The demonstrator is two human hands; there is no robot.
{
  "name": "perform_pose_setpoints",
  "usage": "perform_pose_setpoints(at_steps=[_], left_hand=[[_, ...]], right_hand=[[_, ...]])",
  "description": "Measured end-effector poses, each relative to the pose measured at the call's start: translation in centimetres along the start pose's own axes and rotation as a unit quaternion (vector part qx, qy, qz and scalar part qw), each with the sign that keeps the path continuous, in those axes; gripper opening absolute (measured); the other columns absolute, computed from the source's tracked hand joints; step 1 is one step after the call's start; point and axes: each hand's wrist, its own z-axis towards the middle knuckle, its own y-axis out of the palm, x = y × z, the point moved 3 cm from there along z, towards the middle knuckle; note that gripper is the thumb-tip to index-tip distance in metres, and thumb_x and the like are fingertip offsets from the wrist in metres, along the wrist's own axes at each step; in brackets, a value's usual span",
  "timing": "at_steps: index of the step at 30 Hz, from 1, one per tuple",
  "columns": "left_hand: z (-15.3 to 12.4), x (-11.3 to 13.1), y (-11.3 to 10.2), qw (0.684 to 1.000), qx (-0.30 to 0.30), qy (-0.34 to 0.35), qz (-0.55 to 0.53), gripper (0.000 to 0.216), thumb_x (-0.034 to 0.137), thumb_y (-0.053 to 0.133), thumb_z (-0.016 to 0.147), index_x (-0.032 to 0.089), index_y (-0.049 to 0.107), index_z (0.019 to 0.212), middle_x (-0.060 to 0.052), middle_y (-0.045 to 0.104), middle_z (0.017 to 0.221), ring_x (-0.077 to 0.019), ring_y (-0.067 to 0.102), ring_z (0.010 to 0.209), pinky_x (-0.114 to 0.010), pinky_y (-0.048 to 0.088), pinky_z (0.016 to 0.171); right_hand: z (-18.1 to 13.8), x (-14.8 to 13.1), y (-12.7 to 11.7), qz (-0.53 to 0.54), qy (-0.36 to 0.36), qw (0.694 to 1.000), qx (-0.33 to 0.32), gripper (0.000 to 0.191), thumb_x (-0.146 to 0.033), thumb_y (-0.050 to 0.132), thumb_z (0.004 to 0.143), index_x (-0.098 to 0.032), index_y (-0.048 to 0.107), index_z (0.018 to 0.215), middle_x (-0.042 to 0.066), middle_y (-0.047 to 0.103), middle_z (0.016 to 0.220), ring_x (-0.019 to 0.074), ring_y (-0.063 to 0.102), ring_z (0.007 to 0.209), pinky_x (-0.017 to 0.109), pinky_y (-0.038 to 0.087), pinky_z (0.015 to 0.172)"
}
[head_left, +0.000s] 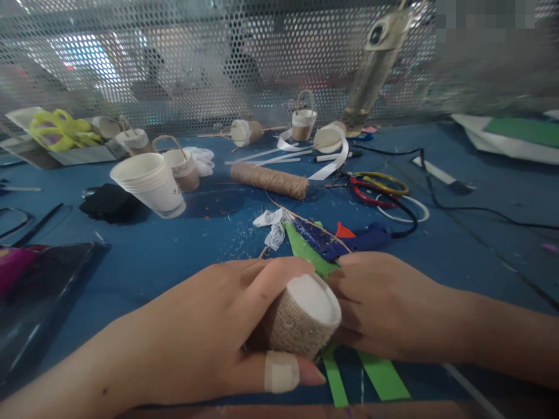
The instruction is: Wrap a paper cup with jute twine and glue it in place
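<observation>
My left hand (209, 331) is wrapped round a small paper cup covered in jute twine (301, 320), its white bottom facing up; a plaster sits on the thumb. My right hand (384, 302) is closed against the cup's right side, its fingertips hidden behind it. A strand of twine runs from the cup up to a twine spool (269, 180) lying on the blue table (174, 250). A blue glue gun (345, 240) lies just beyond my hands, on green paper strips (379, 378).
A stack of white paper cups (151, 183) lies on its side at the left, with several finished twine-wrapped cup baskets (303, 119) further back. Red and yellow scissors (375, 189), white ribbon (329, 157), lace scraps (273, 224), a black cable and a perforated metal screen (218, 58) at the back.
</observation>
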Motion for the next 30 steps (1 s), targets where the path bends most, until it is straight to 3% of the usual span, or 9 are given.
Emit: perform_pose_setpoints(at_steps=[12,16,30], left_hand=[[0.04,-0.05,-0.10,1.000,0.000,0.003,-0.010,0.059,0.062,0.070,0.098,0.028,0.056,0.144,-0.007,0.079,0.130,-0.0334,0.078,0.112,-0.042,0.060,0.088],[0.18,0.02,-0.17,1.000,0.002,0.002,-0.008,0.057,0.063,0.067,0.099,0.029,0.055,0.144,-0.008,0.079,0.132,-0.0329,0.078,0.113,-0.041,0.060,0.088],[0.08,0.06,-0.06,1.000,0.005,0.010,0.002,0.057,0.063,0.068,0.099,0.028,0.056,0.142,-0.008,0.080,0.131,-0.0335,0.079,0.111,-0.041,0.061,0.085]], right_hand=[[-0.12,0.06,0.10,-0.008,0.003,1.000,-0.006,0.025,-0.026,0.049,0.110,-0.024,0.066,0.091,-0.004,0.064,0.067,0.0182,0.039,0.054,0.039,0.018,0.060],[-0.10,-0.01,0.05,-0.009,0.003,1.000,-0.008,0.028,-0.026,0.053,0.108,-0.024,0.063,0.082,-0.003,0.063,0.066,0.0176,0.039,0.055,0.039,0.018,0.061],[0.08,-0.02,-0.09,-0.008,0.007,1.000,0.013,0.036,-0.026,0.041,0.113,-0.025,0.063,0.085,-0.004,0.061,0.065,0.0192,0.037,0.053,0.040,0.016,0.059]])
